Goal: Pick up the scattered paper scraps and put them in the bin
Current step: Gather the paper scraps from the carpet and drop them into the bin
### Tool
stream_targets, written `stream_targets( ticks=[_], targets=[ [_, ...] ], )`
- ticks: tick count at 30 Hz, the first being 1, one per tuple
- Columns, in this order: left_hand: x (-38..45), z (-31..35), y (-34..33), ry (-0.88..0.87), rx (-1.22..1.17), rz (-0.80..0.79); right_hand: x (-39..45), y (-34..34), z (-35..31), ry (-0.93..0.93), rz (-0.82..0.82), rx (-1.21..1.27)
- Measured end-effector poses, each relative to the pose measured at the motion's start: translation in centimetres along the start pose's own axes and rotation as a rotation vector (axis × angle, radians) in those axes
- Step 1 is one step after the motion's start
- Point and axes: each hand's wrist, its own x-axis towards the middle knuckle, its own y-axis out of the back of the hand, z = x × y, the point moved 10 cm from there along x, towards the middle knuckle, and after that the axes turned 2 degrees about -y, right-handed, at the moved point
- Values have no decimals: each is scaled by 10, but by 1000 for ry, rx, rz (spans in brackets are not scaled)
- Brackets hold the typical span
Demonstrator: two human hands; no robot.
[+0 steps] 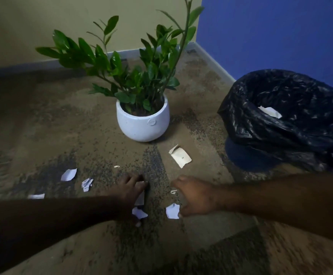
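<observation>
Both bare hands reach low over the speckled brown carpet: the left hand spreads over a white paper scrap, and the curled right hand touches another torn white scrap. A black-bagged bin stands right of a white potted plant.

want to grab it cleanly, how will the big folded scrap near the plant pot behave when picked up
The folded scrap is probably very light and floppy, being thin torn paper. Its raised folded edge likely gives fingers something to pinch. It lies on rough carpet, so a push may snag it rather than slide it.
</observation>
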Motion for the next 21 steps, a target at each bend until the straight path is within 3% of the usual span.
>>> stream_targets(
  ticks=[3, 10, 17, 21],
  targets=[
    [1, 6, 11, -57, -45, 113, 9, -13, 2, -17, 14, 29],
    [0, -1, 9, -67, -182, 182, 35, -25, 4, -48, 82, -92],
    [3, -21, 13, 1, -605, 320, 41, -33, 11, -48, 109, 73],
    [9, -28, 10, 71, -520, 296, 41, -29, 17, -89, 144, 117]
  ],
)
